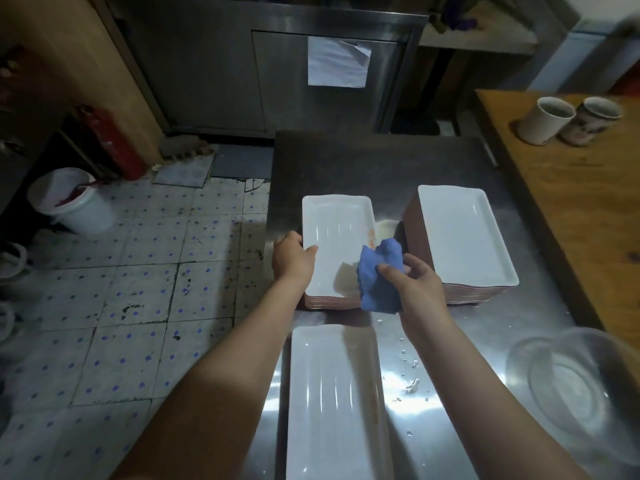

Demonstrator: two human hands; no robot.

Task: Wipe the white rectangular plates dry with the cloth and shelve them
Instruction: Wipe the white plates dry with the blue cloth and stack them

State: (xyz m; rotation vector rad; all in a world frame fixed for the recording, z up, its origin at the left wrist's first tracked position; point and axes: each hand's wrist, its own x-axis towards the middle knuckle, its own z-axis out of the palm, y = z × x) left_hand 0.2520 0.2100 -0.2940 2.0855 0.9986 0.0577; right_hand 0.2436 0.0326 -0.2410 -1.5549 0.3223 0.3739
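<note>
A white rectangular plate (334, 233) lies on top of a low stack at the middle of the steel table (346, 161). My left hand (292, 259) grips this plate's left edge, thumb over the rim. My right hand (414, 284) holds a crumpled blue cloth (377, 275) over the plate's near right corner. A taller stack of white plates (464, 233) stands to the right. Another white plate (332, 403) lies close to me at the table's front.
Water drops (412, 384) dot the steel near the front. A clear glass bowl (575, 386) sits at the right front. Two cups (568, 121) stand on the wooden counter (588, 209) to the right. A white bucket (71, 200) stands on the tiled floor at left.
</note>
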